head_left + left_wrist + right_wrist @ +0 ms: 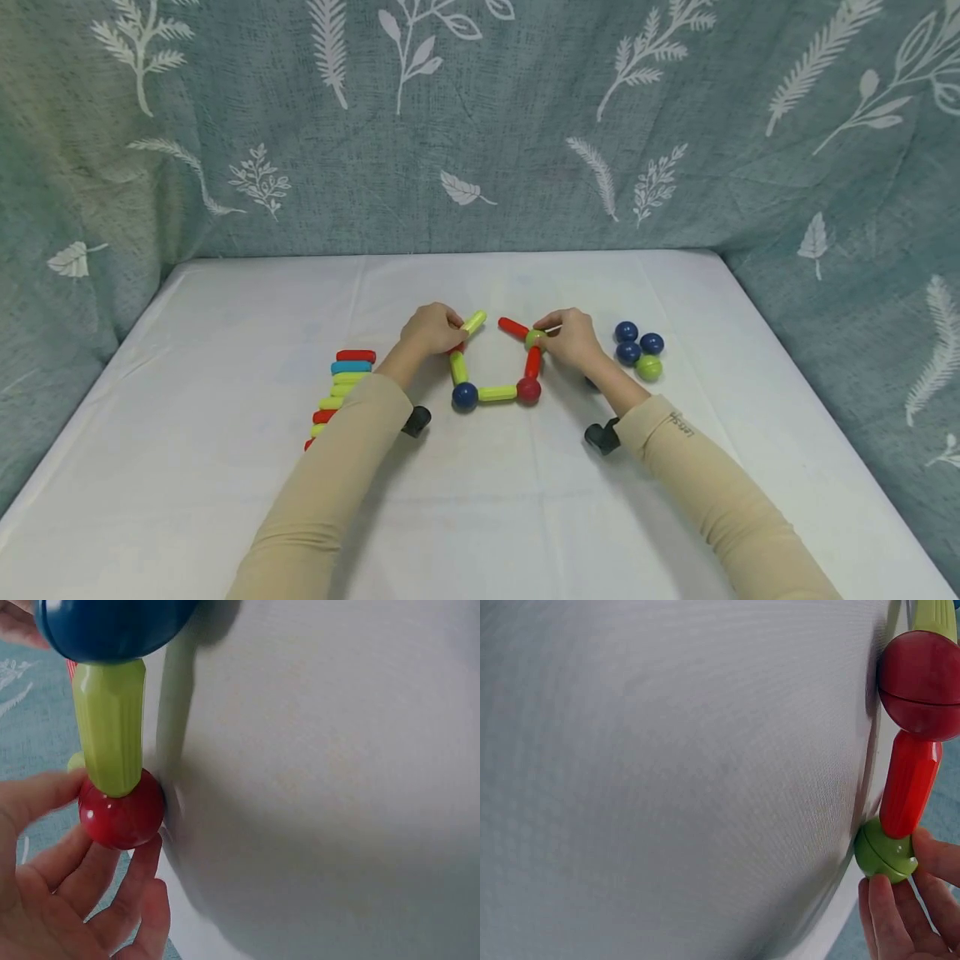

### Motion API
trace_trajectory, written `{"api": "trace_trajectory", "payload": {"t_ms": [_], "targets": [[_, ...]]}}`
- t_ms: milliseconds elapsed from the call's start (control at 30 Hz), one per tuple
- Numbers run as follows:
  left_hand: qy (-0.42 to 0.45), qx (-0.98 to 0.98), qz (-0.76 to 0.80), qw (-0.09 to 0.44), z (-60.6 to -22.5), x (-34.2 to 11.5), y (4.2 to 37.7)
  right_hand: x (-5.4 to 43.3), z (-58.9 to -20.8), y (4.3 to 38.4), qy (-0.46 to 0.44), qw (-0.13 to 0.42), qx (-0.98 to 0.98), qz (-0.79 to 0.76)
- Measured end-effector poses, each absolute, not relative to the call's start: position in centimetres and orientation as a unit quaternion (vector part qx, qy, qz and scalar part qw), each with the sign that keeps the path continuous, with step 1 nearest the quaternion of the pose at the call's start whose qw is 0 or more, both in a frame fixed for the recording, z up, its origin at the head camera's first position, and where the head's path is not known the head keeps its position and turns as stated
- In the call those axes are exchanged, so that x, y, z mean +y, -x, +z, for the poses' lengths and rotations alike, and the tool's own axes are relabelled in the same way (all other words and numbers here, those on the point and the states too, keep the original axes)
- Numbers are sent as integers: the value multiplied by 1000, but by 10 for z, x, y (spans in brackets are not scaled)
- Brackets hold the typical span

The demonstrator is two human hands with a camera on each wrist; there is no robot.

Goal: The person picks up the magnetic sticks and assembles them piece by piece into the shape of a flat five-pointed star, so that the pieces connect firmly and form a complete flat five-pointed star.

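Near the middle of the white-covered tabletop [480, 500], a figure of rods and balls lies between two hands. At its upper left corner, the left hand [431, 330] pinches a red ball [124, 825], with the thumb on one side and fingertips on the other; the ball sits right at the fingertips, mostly hidden from the head view. From it, one yellow-green rod [474, 322] slants up and inward past the fingers, and a second, the left side rod [457, 367], runs down to a dark blue ball [465, 397]. Along the bottom, a yellow-green crossbar rod [497, 392] joins that ball to a dark red ball [528, 391]. Above this, a red side rod [533, 362] leads up to a green ball [881, 855], which the right hand [573, 340] grips between thumb and fingers from its outer side. Another red rod, the upper red rod [513, 327], angles up and inward from the green ball, its free end apart from that of the slanting yellow-green rod. Beside the left forearm, which partly covers them, lies a column of loose rods [353, 367] in red, blue and yellow-green. Just beyond the right hand sits a cluster of loose balls [628, 353], blue ones and a green one.
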State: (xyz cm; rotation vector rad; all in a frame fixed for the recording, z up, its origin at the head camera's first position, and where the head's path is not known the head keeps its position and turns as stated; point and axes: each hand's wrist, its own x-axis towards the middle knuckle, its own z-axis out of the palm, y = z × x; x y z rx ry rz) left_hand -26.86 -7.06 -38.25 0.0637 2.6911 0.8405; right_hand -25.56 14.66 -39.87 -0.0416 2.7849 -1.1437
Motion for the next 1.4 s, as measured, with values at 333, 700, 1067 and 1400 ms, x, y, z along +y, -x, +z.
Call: {"api": "trace_trajectory", "payload": {"t_ms": [333,700,1067,1400], "targets": [[-27,938,322,124,-388,-71,259,152,-398,257,23,93,914,-394],[-29,938,330,100,-395,-70,255,191,-380,253,93,84,902,-413],[-28,940,332,74,-399,-68,251,271,-370,244,63,41,901,-426],[-20,934,352,63,-399,-75,249,310,-384,240,22,101,905,-413]]}}
